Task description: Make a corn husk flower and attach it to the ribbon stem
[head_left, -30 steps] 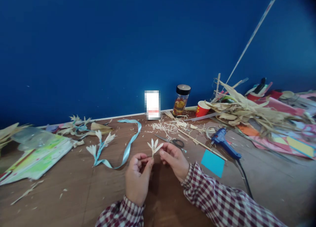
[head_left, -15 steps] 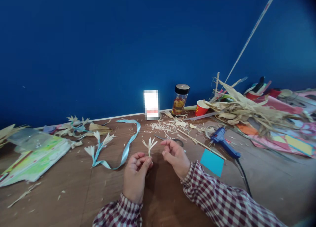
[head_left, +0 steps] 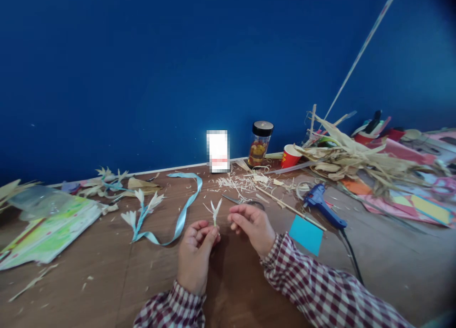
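My left hand (head_left: 197,252) pinches the short stem of a small pale flower (head_left: 215,211) between thumb and fingers; its thin petals point upward. It looks made of dried husk. Just to its right, my right hand (head_left: 252,227) is closed, fingers curled against the thumb, apart from the flower. Whatever its fingertips hold, if anything, cannot be made out. Behind it lie scissors (head_left: 245,202), partly covered by the hand. On the left, a spray of pale flowers (head_left: 140,214) with a blue-wrapped stem rests beside a light blue ribbon (head_left: 182,216).
Shavings (head_left: 242,183) litter the back of the table below a lidded jar (head_left: 259,145) and a red paper cup (head_left: 290,157). To the right are a blue glue gun (head_left: 324,207), a blue paper square (head_left: 306,235) and piled dried husks (head_left: 349,152). A painted sheet (head_left: 60,228) lies left.
The flower has turned in my left fingers, so its petals appear narrower and closer together. My right hand has moved slightly left toward it, its fingers curling more closed.
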The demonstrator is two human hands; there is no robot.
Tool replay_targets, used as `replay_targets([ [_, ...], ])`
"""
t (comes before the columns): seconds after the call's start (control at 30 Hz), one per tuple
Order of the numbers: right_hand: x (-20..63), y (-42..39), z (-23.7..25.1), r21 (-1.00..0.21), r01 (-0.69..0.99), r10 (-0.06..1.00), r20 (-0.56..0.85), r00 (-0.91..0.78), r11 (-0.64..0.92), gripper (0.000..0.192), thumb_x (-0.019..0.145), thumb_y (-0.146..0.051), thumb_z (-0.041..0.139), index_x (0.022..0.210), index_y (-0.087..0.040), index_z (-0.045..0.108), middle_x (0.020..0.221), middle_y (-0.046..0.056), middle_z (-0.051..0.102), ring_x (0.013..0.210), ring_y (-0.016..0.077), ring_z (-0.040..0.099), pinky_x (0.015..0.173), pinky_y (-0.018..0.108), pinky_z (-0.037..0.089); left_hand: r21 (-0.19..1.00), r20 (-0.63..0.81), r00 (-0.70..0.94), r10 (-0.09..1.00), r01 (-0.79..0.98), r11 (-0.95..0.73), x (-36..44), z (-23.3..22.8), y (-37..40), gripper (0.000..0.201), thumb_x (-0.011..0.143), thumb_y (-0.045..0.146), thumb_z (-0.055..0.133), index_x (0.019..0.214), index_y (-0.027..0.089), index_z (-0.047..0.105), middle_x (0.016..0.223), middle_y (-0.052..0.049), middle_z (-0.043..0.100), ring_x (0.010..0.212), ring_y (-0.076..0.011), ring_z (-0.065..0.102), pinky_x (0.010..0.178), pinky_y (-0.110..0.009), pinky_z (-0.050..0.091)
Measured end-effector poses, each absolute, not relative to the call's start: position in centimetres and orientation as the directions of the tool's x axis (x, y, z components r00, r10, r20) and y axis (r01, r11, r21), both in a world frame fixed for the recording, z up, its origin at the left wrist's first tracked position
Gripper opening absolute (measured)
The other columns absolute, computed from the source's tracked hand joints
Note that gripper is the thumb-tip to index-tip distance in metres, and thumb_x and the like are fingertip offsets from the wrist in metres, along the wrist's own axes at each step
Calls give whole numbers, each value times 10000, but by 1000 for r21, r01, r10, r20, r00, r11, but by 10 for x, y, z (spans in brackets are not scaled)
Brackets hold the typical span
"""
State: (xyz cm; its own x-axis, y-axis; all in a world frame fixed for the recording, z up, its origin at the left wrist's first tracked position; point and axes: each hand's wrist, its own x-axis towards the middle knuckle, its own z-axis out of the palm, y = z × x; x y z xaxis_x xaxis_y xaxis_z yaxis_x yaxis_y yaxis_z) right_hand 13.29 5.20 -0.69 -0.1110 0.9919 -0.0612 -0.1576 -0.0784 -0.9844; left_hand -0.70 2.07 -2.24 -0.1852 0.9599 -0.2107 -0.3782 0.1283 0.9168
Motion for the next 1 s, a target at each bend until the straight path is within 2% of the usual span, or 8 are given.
replay_targets([
  [0.1,131,49,-7,-993,-107,991,-35,-131,-49,204,767,-304,538,911,-173,599,749,16,621,577,97,534,504,214,406,921,-204,-181,962,-370,125,-7,-22,20,333,653,244,673,914,169,480,701,18,631,639,-94,592,659,-231,464],
  [0.2,129,47,-10,-1000,-7,986,24,-167,23,218,779,-322,529,913,-178,623,682,2,600,567,102,510,517,222,397,927,-196,-164,967,-352,128,-6,-21,19,331,654,246,672,913,171,479,695,19,634,643,-103,597,658,-238,466],
  [0.37,128,46,-15,-998,16,973,55,-225,60,148,742,-307,584,773,-168,623,702,4,601,627,123,512,592,245,403,954,-182,-116,976,-260,147,-5,-20,17,311,666,253,661,908,181,480,686,24,643,637,-108,594,648,-229,454],
  [0.5,131,48,-15,-996,77,989,36,-141,47,168,768,-331,544,691,-182,544,545,-44,496,483,90,431,468,211,344,948,-184,-107,977,-282,148,-5,-20,17,293,674,252,655,902,187,481,673,38,628,625,-94,579,643,-219,448],
  [0.67,135,57,-23,-995,-88,990,-64,129,-53,236,766,-421,514,718,-191,487,508,-55,469,397,75,391,376,189,291,926,-199,-150,968,-353,136,-6,-20,19,294,666,249,662,889,185,481,665,42,618,608,-87,574,620,-209,445],
  [0.77,136,61,-26,-976,-207,976,-107,190,-67,251,763,-429,510,793,-181,530,551,-40,478,439,80,417,384,181,310,932,-202,-159,966,-336,139,-6,-20,20,297,669,248,661,897,179,483,672,37,615,604,-82,574,592,-193,439],
  [0.9,132,55,-21,-985,-152,996,-89,23,-84,268,757,-406,530,838,-166,619,651,-2,525,507,88,463,409,183,343,925,-200,-135,970,-351,142,-5,-21,19,299,674,234,659,901,184,472,669,46,614,601,-76,571,615,-202,449],
  [1.0,128,48,-16,-995,-66,985,-62,-162,-73,254,755,-393,547,847,-175,639,579,-22,519,467,79,423,417,190,328,930,-194,-120,974,-339,144,-4,-21,18,323,664,230,664,919,183,470,670,39,626,611,-83,578,633,-214,455],
])
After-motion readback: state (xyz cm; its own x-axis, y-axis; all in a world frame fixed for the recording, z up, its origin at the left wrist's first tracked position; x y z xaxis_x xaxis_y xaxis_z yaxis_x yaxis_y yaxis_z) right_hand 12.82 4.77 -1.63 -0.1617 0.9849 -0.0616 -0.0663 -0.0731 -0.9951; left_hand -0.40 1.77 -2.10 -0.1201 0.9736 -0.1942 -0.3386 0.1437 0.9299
